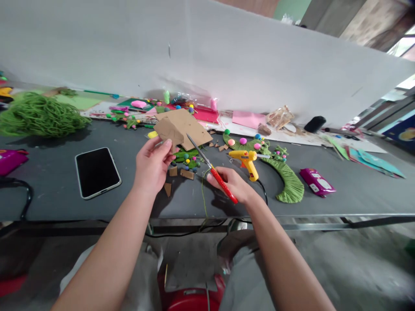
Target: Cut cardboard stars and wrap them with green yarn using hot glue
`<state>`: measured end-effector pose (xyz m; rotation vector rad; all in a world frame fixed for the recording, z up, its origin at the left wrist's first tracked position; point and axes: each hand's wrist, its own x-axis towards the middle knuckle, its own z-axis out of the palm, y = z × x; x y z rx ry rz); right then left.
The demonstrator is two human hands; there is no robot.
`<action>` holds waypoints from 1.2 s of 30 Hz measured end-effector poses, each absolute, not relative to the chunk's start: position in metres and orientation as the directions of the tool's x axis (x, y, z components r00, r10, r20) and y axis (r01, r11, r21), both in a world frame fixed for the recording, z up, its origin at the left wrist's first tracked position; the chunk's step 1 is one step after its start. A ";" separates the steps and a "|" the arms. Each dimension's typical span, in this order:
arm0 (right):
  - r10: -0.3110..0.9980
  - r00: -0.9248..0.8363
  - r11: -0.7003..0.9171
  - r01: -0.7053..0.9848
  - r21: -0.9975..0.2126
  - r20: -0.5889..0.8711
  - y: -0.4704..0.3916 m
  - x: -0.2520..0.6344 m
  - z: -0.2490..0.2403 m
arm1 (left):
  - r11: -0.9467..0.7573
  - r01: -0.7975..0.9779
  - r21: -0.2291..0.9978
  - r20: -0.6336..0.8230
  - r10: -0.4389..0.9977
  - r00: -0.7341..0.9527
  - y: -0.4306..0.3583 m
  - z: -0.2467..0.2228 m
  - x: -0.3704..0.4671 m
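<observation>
Gray tabletop point(58, 203); left fingers pinch angular cardboard point(169, 131); right hand point(231, 183) grips scissors point(223, 185) (slim metal, red handles).

Pale partition wall point(106, 47) standing behind a long dark grey table point(58, 207), bare grey floor point(366, 259) spreading beneath, red stool point(191, 302) sitting below the table's near edge, daylight coming through windows point(402, 45) at the upper right, green wall patch point(293, 8) showing above the partition.
</observation>
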<state>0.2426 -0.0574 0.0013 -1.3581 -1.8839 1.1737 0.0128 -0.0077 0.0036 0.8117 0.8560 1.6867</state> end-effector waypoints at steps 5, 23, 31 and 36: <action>0.937 -0.337 0.163 0.644 -0.748 -0.087 -0.060 0.239 0.005 | -0.278 -0.424 0.862 0.171 0.947 -0.272 -0.009 0.005 0.011; 0.936 -0.340 0.175 0.666 -0.726 -0.086 -0.061 0.236 0.008 | -0.377 -0.284 0.881 0.268 0.895 -0.358 -0.005 0.002 0.002; 0.939 -0.330 0.163 0.669 -0.725 -0.094 -0.061 0.235 0.008 | -0.413 -0.235 0.880 0.313 0.876 -0.367 0.000 -0.005 0.000; 0.938 -0.332 0.161 0.666 -0.729 -0.096 -0.061 0.235 0.009 | -0.422 -0.257 0.869 0.318 0.876 -0.362 0.001 -0.007 0.000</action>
